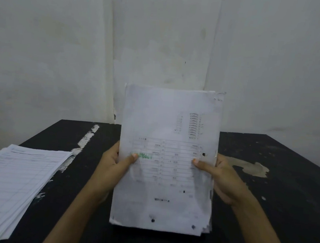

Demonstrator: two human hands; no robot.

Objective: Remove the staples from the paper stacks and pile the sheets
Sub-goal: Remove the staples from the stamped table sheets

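Above the scuffed black table (264, 196), a thick stack of white printed paper sheets (170, 122) is held up in front of the person, between both hands. The left hand (111, 165) grips the stack's left edge, its thumb (131, 158) pressed flat on the front sheet and the other fingers hidden behind. The right hand (225, 178) grips the right edge in the same way, with its thumb (201, 165) laid on the front. The stack stands nearly upright with its long axis vertical. One short edge points down toward the near part of the table and the other points up against the pale wall (66, 37); whether the bottom edge touches the table cannot be told. Its front face, with a faint printed grid and a green stamp, is turned toward the person. The upper right corner looks ragged, but no staple can be made out there. To the left, well apart, a loose fanned pile of white ruled forms (17, 177) lies flat on the table, so part of the work seems done. The held stack looks not yet taken apart, so its staples probably still have to be found and pulled and its sheets added to the pile.
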